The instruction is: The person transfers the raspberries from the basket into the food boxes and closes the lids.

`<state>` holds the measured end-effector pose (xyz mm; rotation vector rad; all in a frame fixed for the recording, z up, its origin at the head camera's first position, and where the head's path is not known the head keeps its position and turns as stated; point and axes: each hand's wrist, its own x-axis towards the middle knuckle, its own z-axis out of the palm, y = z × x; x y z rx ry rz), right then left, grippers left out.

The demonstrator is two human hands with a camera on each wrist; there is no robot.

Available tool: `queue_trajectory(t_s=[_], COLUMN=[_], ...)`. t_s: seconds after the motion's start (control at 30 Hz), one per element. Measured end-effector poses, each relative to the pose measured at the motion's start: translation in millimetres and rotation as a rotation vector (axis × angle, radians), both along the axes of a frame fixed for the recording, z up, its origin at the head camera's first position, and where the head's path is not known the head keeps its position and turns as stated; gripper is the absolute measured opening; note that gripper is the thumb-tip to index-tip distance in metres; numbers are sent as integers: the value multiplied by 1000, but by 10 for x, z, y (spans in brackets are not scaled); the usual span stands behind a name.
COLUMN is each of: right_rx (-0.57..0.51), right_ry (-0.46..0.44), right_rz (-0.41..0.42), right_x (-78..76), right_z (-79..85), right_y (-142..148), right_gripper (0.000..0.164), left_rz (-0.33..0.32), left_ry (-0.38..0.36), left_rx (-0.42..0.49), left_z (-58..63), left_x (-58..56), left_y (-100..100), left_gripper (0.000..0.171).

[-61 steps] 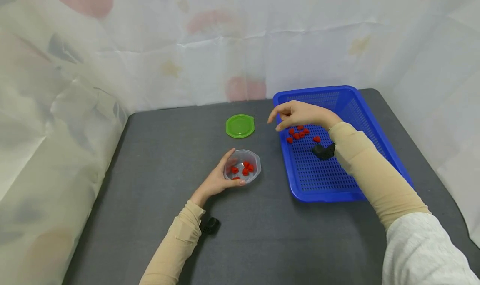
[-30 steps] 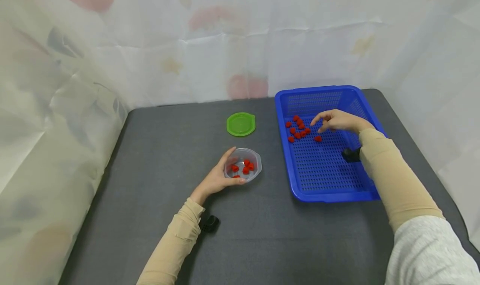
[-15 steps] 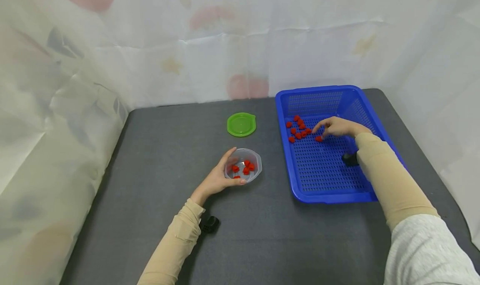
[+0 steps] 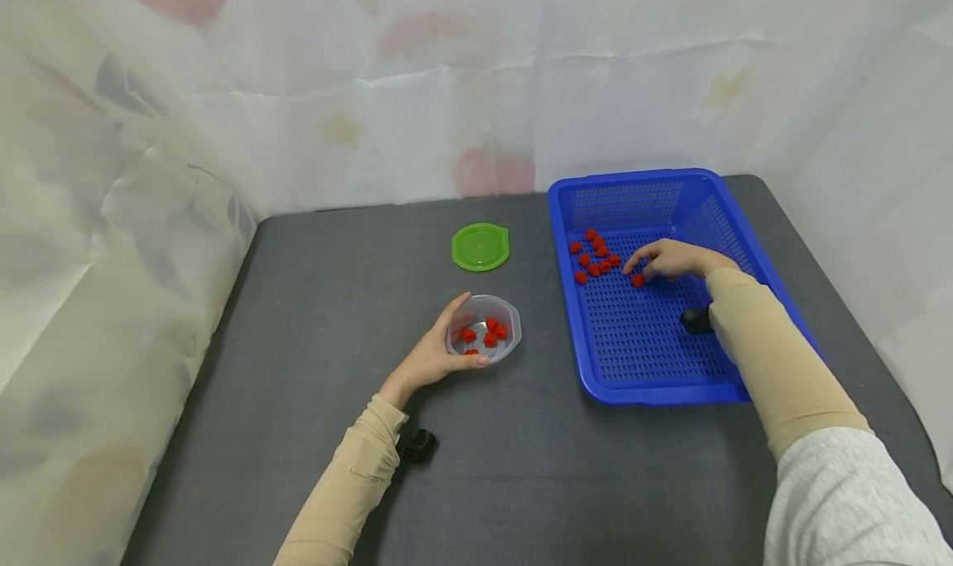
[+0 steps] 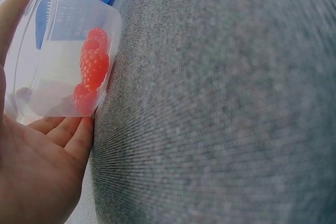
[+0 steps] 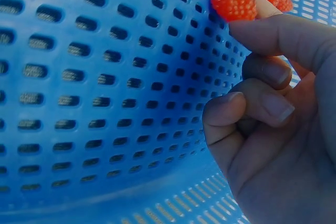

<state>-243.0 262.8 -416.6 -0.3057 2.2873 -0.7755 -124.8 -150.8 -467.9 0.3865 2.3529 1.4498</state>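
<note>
While the left hand (image 4: 426, 357) holds a cup (image 4: 515, 316), the right hand (image 4: 673, 258) pinches a berry (image 4: 637, 280)

Head view first: the basket (image 4: 644, 359) is at the far right corner of the tabletop (image 4: 313, 301), and the pinched berry is inside it, just right of a loose bunch (image 4: 593, 270) near the basket's left edge. Can't tell if that berry is touching the basket floor. The cup's left of the basket, close to mid-tabletop, with a handful of red berries (image 4: 489, 340) in the bottom and the left hand curled round its left side. Green lid (image 4: 480, 247) lies between the cup and the tabletop's far edge.

Left wrist: thumb up at the cup's rim, other fingers round the opposite side, so it's a proper grip. Berries show through the clear wall, down by the base.

Right wrist: thumb tip is right on the berry, index partly hidden behind, the rest of the fingers curled in. More berries just past it.
</note>
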Motion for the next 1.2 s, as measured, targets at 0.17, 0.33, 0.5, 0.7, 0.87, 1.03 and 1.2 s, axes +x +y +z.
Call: queue_trajectory(t_s=[0.17,0.33,0.5,0.7,0.87,1.03,1.2], right_rx=[8,11,0,-31,-44,-59,-82], right_ry=[-1,-18,-29,-31,-10,7,24], right_rz=[-14,-16,-11,-22,-12,-6,-2], right_x=[14,28,34,35,43,54,52], right_z=[-21,-30,-11,67,154,248,354], right_y=[24,45,52,36,6,-39,-99], right_gripper=[33,32,32,33,34,35,32], left_rz=[-2,-5,-11,-7,-1,-1,-5], left_ry=[7,3,-1,5,9,12,18], left_rx=[6,6,11,11,26,20,15], left_z=[15,14,21,24,11,1,-19], left_x=[4,3,3,5,6,6,1], left_y=[2,10,11,4,-2,-9,-17], left_gripper=[103,102,101,101,102,102,101])
